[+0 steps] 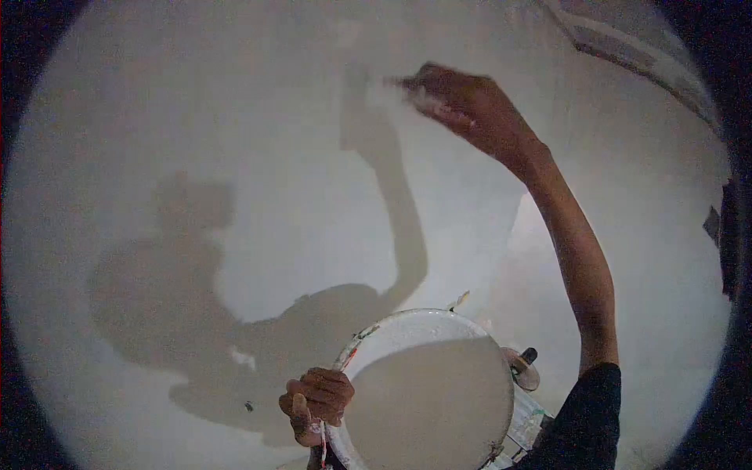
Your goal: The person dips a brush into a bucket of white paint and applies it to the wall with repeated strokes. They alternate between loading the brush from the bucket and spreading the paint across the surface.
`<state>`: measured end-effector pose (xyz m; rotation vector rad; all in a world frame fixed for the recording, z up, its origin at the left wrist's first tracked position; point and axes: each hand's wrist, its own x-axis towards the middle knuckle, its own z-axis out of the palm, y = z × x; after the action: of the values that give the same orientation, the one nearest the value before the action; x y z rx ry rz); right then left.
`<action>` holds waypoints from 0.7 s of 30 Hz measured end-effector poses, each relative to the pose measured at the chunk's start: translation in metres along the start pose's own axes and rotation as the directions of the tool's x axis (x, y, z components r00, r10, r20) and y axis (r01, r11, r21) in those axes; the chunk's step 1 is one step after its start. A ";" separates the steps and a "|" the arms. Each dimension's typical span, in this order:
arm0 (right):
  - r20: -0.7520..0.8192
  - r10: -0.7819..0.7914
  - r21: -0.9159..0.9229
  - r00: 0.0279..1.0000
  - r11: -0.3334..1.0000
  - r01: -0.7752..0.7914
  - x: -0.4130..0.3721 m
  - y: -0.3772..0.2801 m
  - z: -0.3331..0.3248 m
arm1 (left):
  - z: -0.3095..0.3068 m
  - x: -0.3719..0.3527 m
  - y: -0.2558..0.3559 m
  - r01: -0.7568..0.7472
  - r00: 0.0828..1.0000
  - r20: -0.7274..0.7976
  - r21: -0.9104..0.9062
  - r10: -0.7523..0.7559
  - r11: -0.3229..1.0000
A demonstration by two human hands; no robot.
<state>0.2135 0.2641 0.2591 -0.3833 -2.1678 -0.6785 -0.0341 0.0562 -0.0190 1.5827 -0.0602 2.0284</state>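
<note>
Pale wall (258, 102), left hand (317, 406) (fingers (330, 381) curled closed) on bucket rim (415, 312).

Curved band (627, 61) upper right, dark shape (729, 243) below

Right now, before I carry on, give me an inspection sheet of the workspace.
Surface: pale wall, with a person's shadow and a small dark spot.
Job's things: white bucket, its rim smeared; contents hard to identify.
Clutter: a black-ended object beside the bucket, purpose unclear.
Hands: left hand grips the bucket's rim; right hand is raised and blurred, its grip unclear.
Cables: nothing seen.
Surroundings: dark-edged strip at upper right; picture corners black.
</note>
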 end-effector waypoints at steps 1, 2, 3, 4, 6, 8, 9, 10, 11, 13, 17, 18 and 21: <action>-0.004 -0.002 0.000 1.000 1.000 0.002 0.005 -0.003 -0.001 | 0.002 -0.002 0.000 -0.001 1.000 -0.020 -0.026 0.000 1.000; -0.085 -0.028 -0.004 0.996 1.000 0.028 0.012 -0.007 -0.004 | 0.005 -0.001 0.000 -0.005 0.999 -0.045 -0.036 0.003 0.999; -0.162 -0.054 -0.010 0.985 0.999 0.053 0.015 -0.011 -0.003 | 0.004 -0.001 -0.001 -0.009 0.998 -0.066 -0.034 0.006 0.999; -0.069 -0.065 -0.012 0.996 0.998 0.064 0.009 -0.010 0.011 | 0.006 -0.003 -0.001 -0.020 0.995 -0.094 -0.041 0.016 0.999; 0.186 -0.015 0.043 0.982 0.999 0.007 -0.013 -0.024 0.033 | 0.009 -0.001 -0.004 -0.056 0.989 -0.138 -0.059 0.047 0.997; 0.360 -0.018 0.202 0.933 0.978 -0.059 -0.038 -0.038 0.047 | 0.013 -0.001 -0.007 -0.110 0.979 -0.184 -0.092 0.092 0.990; 0.500 -0.015 0.231 0.866 0.966 -0.117 -0.040 -0.051 0.037 | 0.012 -0.003 -0.005 -0.111 0.978 -0.187 -0.092 0.092 0.990; 0.543 0.001 0.218 0.840 0.966 -0.142 -0.043 -0.059 0.032 | 0.010 -0.008 -0.003 -0.062 0.976 -0.209 -0.046 0.051 0.997; 0.583 0.018 0.203 0.812 0.965 -0.166 -0.044 -0.064 0.028 | 0.009 -0.010 -0.002 -0.012 0.973 -0.232 -0.002 0.011 1.000; 0.582 -0.004 0.201 0.813 0.970 -0.139 -0.045 -0.068 0.023 | 0.012 -0.001 -0.003 -0.041 0.978 -0.204 -0.024 0.035 0.999; 0.546 0.023 0.213 0.837 0.963 -0.165 -0.042 -0.058 0.014 | -0.003 -0.059 -0.011 -0.109 0.350 -0.880 -0.380 -0.322 0.919; 0.543 0.020 0.210 0.840 0.965 -0.159 -0.040 -0.052 0.010 | -0.004 -0.062 -0.009 -0.115 0.355 -0.878 -0.380 -0.320 0.918; 0.226 0.059 0.044 0.972 0.997 -0.070 -0.020 -0.034 -0.007 | -0.010 -0.052 -0.001 0.242 0.792 -0.513 -0.235 -0.331 0.941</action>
<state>0.2138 0.2315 0.2349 -0.5230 -2.3701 -0.5643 -0.0350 0.0396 -0.0695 0.8045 0.2213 2.0873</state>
